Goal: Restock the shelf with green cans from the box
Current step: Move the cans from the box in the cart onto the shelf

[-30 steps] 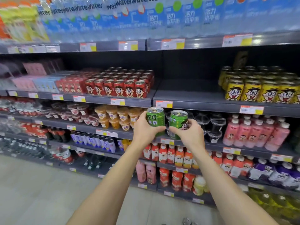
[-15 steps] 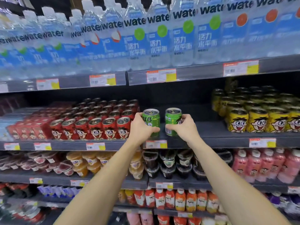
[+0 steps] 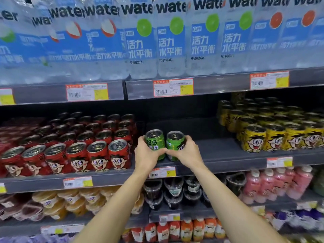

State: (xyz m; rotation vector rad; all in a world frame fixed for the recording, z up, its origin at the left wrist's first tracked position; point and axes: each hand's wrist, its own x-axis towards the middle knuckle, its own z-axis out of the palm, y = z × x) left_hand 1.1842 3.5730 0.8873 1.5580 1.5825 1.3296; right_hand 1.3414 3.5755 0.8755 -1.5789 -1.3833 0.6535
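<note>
My left hand (image 3: 147, 154) grips one green can (image 3: 155, 141) and my right hand (image 3: 188, 151) grips a second green can (image 3: 174, 142). Both cans stand upright side by side, their bases at the front of the dark shelf (image 3: 219, 151), in the bare gap between the red and yellow cans. My thumbs meet in front of the cans. The box is not in view.
Rows of red cans (image 3: 98, 155) fill the shelf just left of my hands. Yellow cans (image 3: 273, 135) stand at the right. Water bottles (image 3: 171, 37) sit on the shelf above; cups and pink bottles (image 3: 273, 185) fill the shelves below.
Both hands moved up and forward with the cans, from in front of a lower shelf to the gap between red and yellow cans. The view came closer to the shelf.
</note>
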